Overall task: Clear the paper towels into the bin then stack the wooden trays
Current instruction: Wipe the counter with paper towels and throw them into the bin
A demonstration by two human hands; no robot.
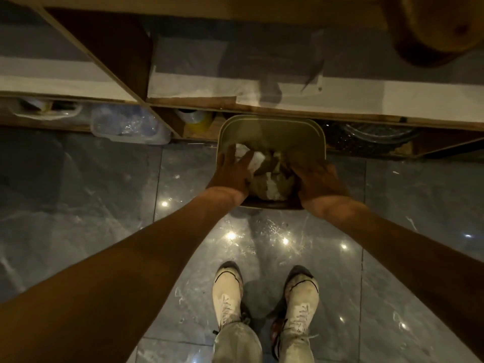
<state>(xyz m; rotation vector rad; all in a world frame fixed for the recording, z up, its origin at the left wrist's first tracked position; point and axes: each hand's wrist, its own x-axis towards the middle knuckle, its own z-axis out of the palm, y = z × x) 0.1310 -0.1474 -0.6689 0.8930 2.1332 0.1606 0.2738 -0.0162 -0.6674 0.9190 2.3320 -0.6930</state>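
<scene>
A grey-green square bin (272, 123) stands on the floor against the base of the wooden shelving. Crumpled white paper towels (271, 186) lie bunched inside it, between my two hands. My left hand (231, 172) reaches over the bin's left side with fingers spread, touching a white towel. My right hand (318, 176) hangs over the right rim, fingers curled down toward the towels. Whether either hand still grips a towel is unclear in the dim light. No flat wooden tray is plainly visible.
Wooden shelving (146, 74) with white-lined shelves fills the top. A clear plastic box (128, 127) and a yellow-lidded jar (193, 117) sit on the lowest shelf, left of the bin. A round wooden object (440, 30) is at top right. My shoes (264, 297) stand on glossy tiles.
</scene>
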